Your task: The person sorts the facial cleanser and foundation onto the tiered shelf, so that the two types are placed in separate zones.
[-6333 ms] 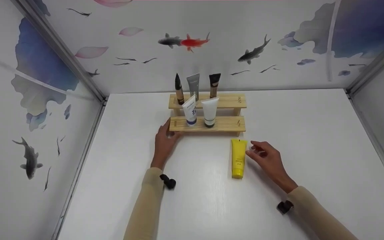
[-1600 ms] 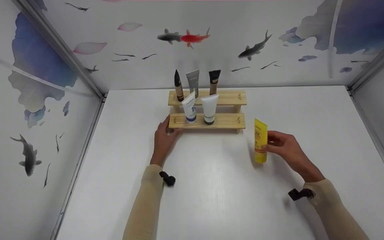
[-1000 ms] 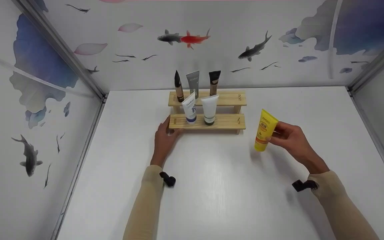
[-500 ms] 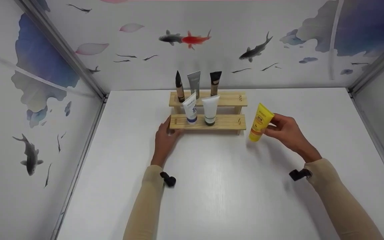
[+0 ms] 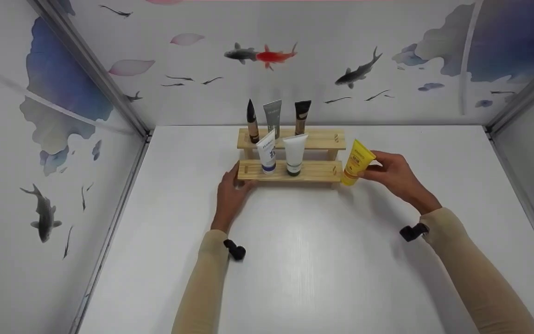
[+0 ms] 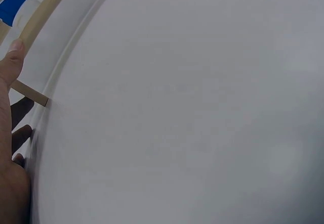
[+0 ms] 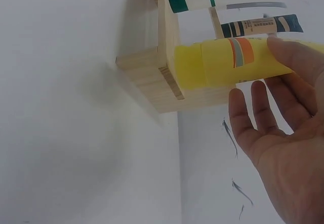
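Observation:
A yellow squeeze tube point(image 5: 359, 160) is pinched between the thumb and fingers of my right hand point(image 5: 397, 178). It leans, cap down, off the right end of the wooden rack's lower shelf point(image 5: 315, 174). In the right wrist view, the tube's yellow cap point(image 7: 188, 66) overlaps the shelf end; I cannot tell if they touch. My left hand point(image 5: 231, 197) grips the shelf's left end, its thumb point(image 6: 14, 59) on the front edge and other fingers partly hidden. On that shelf stand a white tube with a blue cap point(image 5: 267, 153) and a white tube with a dark cap point(image 5: 295, 153).
The upper shelf point(image 5: 320, 139) bears a slim black-topped bottle point(image 5: 251, 121), a grey tube point(image 5: 273, 118) and a black-and-tan tube point(image 5: 301, 116). Printed white walls enclose the white table point(image 5: 285, 260) at the back and both sides.
My right hand has taken the yellow tube from the table, turned and lifted it, then carried it back and left to the lower shelf's right end. My left hand stays put.

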`<state>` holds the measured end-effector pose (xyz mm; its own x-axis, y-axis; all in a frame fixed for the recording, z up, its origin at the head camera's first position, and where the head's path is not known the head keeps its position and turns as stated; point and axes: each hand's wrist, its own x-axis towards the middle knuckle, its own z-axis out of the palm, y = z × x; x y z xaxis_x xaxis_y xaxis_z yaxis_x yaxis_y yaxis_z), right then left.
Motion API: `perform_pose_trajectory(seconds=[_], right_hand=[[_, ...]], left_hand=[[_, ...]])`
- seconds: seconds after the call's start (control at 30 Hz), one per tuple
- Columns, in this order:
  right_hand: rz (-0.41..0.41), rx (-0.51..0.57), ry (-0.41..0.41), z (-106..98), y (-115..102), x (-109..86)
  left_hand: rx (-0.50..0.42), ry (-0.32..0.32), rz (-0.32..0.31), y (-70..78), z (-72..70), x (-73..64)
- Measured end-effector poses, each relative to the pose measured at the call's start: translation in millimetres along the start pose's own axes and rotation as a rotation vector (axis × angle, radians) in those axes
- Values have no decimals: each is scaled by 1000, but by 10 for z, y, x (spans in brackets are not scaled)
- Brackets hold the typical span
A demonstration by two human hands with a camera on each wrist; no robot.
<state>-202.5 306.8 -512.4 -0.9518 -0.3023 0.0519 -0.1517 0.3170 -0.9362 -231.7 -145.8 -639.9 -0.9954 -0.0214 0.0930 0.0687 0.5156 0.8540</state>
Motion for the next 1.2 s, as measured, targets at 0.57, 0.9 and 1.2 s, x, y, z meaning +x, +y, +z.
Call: perform_pose_trajectory(seconds=[0.57, 0.9, 1.2], right_hand=[[-21, -20, -50, 146, -20, 276], [-23, 2, -59, 309, -55, 472], [-68, 20, -88, 412, -90, 601]], left_hand=[[-10, -11, -23, -23, 15, 10], [-19, -11, -50, 8, 6, -15], [8, -3, -38, 17, 16, -5]])
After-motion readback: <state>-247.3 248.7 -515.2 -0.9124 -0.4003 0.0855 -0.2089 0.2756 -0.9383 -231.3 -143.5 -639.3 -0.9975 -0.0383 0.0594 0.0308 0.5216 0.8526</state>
